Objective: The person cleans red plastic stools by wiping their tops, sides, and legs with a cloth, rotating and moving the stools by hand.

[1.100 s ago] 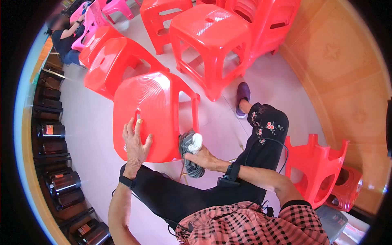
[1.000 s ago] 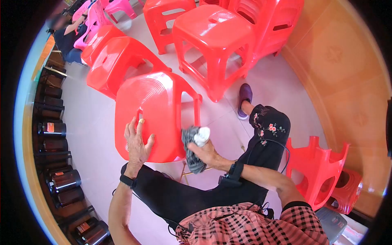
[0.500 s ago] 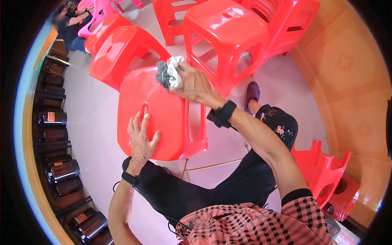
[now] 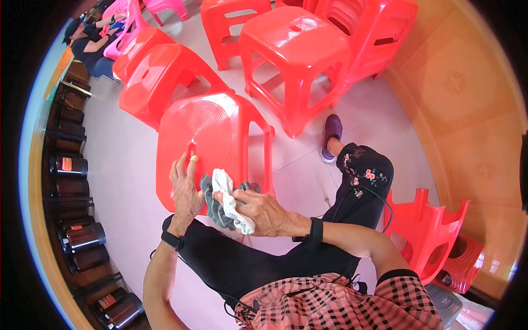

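Observation:
A red plastic stool [image 4: 220, 124] stands in front of me, its seat marked with fine concentric rings and a slot in the middle. My left hand [image 4: 186, 187] rests on the seat with fingers spread, fingertips by the slot; one finger wears a pale yellowish wrap. Bunched in my right hand [image 4: 261, 212] are a white cloth [image 4: 225, 190] and a grey cloth [image 4: 212, 206]. That hand is closed on them near the seat's near right corner, just right of my left hand. Whether the cloths touch the seat there, I cannot tell.
More red stools [image 4: 300, 41] stand ahead, with others [image 4: 159, 77] at the far left. A red stool [image 4: 429, 231] lies low at my right, by a wood-toned panel [image 4: 467, 110]. Dark appliances [image 4: 82, 236] line the left shelf. Another person [image 4: 91, 47] sits at upper left.
My right hand has moved with the cloths from the far right part of the seat back to its near right corner. My left hand has stayed on the seat.

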`<state>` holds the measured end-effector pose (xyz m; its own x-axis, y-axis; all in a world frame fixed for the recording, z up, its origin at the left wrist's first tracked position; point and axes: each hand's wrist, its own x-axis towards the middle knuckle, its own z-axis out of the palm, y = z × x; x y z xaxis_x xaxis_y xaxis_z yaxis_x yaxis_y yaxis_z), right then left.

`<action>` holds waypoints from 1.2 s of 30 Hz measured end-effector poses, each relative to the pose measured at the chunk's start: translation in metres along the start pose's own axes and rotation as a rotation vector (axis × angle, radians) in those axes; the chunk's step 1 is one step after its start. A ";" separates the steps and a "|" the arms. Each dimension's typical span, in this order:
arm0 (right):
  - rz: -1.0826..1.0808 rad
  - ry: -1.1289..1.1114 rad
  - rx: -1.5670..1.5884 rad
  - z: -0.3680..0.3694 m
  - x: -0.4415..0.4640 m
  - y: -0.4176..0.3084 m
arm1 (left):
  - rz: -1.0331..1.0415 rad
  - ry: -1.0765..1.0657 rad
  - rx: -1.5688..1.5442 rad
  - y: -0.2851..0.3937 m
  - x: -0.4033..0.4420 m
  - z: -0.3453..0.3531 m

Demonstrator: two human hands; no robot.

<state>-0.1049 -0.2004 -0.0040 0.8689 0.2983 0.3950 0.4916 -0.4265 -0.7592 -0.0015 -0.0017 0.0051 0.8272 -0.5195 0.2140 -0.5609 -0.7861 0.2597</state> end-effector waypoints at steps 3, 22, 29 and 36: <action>-0.054 -0.060 0.105 -0.002 -0.010 0.008 | -0.043 -0.021 0.021 -0.001 0.000 0.003; 0.828 -0.047 0.003 -0.081 0.088 0.209 | -0.107 -0.133 0.045 0.004 0.002 -0.001; 0.934 0.427 0.465 0.030 0.057 0.334 | -0.123 -0.173 0.067 -0.002 -0.002 0.002; 1.245 0.524 0.206 0.097 -0.006 0.264 | -0.077 -0.150 0.119 -0.010 -0.003 0.008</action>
<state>0.0145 -0.2324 -0.2568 0.6684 -0.5616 -0.4877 -0.6027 -0.0247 -0.7976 0.0020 0.0050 -0.0053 0.8682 -0.4934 0.0532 -0.4953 -0.8548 0.1550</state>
